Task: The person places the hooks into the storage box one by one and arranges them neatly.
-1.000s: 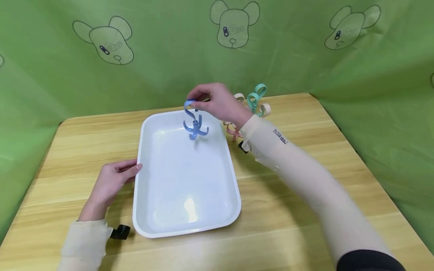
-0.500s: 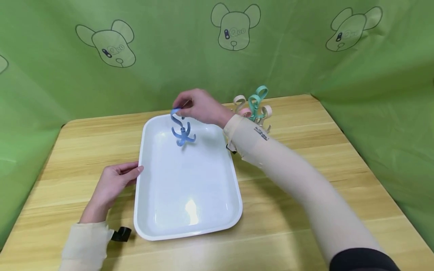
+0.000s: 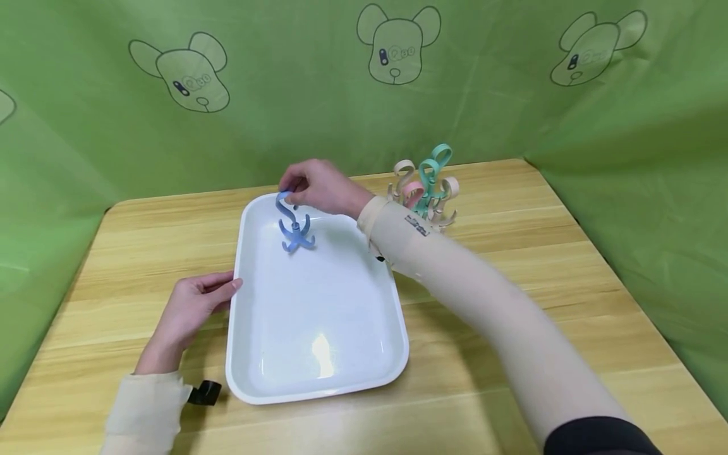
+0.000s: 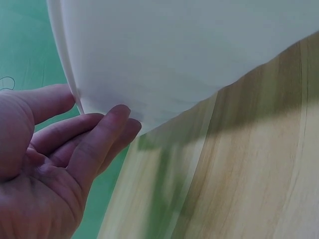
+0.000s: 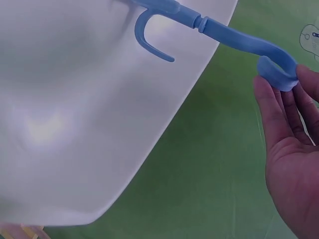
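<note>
Your right hand [image 3: 321,186] is pinching the top curl of the blue hook [image 3: 291,224] between its fingertips [image 5: 279,104], and you are carrying it leftward and lower than a second ago: it was hanging over the far middle of the white tray [image 3: 392,379], and now its claws are dangling just above the tray's far left corner, close to the floor but not clearly touching it. That is suggesting a set-down inside the tray is close. Your left hand [image 3: 190,306] is keeping its place at the tray's left rim, fingers [image 4: 94,144] lying straight against the wall, steadying it. The other hooks [image 3: 426,183], cream, pink and teal, are standing bunched on the wooden table [image 3: 512,240] beyond your right sleeve [image 3: 455,265], unmoved.
</note>
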Motion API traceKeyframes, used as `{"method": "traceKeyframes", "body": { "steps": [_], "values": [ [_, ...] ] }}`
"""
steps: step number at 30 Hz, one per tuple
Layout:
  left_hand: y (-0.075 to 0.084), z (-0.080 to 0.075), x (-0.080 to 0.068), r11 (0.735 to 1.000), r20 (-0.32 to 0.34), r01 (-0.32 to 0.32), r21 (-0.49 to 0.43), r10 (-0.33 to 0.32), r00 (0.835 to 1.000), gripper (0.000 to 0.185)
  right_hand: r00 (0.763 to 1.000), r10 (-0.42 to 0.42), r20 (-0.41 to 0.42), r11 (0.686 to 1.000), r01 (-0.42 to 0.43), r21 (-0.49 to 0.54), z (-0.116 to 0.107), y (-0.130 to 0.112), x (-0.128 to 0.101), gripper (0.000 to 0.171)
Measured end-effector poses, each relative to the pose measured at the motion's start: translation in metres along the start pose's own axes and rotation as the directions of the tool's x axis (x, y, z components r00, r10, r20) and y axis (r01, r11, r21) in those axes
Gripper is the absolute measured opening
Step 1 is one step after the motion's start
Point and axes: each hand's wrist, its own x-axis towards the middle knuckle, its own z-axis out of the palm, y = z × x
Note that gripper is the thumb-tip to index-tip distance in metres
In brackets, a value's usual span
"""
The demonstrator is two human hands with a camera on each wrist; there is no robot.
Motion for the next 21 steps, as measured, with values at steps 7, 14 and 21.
{"method": "traceKeyframes", "body": {
  "steps": [7, 14, 21],
  "values": [
    [-0.0009, 0.0000, 0.0008, 1.000, 0.005, 0.003, -0.004, -0.003, 1.000, 0.051, 0.999, -0.048, -0.009, 0.999, 0.047, -0.018, 0.0070, 0.0045, 0.0035, 0.022],
    [-0.0016, 0.0001, 0.0005, 1.000, 0.002, -0.006, 0.004, 0.006, 1.000, 0.048, 0.999, -0.040, -0.004, 0.999, 0.040, -0.019, 0.0079, 0.0074, 0.0059, 0.023],
    [-0.0020, -0.0003, -0.0007, 1.000, -0.003, -0.003, 0.004, 0.003, 1.000, 0.047, 0.999, -0.026, 0.026, 1.000, 0.026, -0.010, 0.0086, 0.0077, 0.0074, 0.022]
  ]
}}
